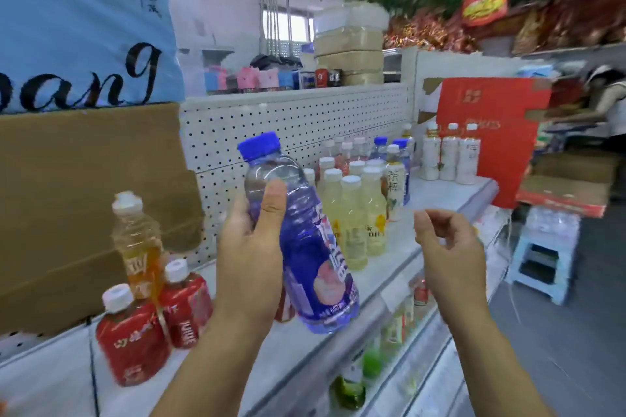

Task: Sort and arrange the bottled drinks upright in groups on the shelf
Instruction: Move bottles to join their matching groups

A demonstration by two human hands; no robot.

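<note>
The left hand (250, 257) is wrapped round a clear blue-capped bottle (318, 264) with a purple label, thumb pressed across its front and the other fingers hidden behind it. It is held tilted in the air in front of the shelf (437, 196), not standing on it. The print on its label is too smeared to read. The right hand (447, 247) hangs beside it over the shelf edge, fingers loosely curled and holding nothing. A third red bottle seems to stand behind the left wrist, though only a sliver shows. On the tier below, the bottles (393, 328) are a blur of green and yellow. Two red bottles with white caps (132, 342) stand upright at the near end of the white shelf, a taller amber bottle (135, 240) just behind them. Further along, pale yellow bottles (352, 213) are grouped together, with pinkish and blue-capped ones behind them against the white pegboard (288, 122), and three white bottles (449, 156) stand beside a red carton (487, 132). A brown cardboard box (84, 196) fills the left end, and the blue package (78, 27) on top of it is cut off by the frame. Green foliage hangs overhead, a pale plastic stool (542, 257) stands in the aisle, and another person (606, 95) is at the far right, half out of view.
</note>
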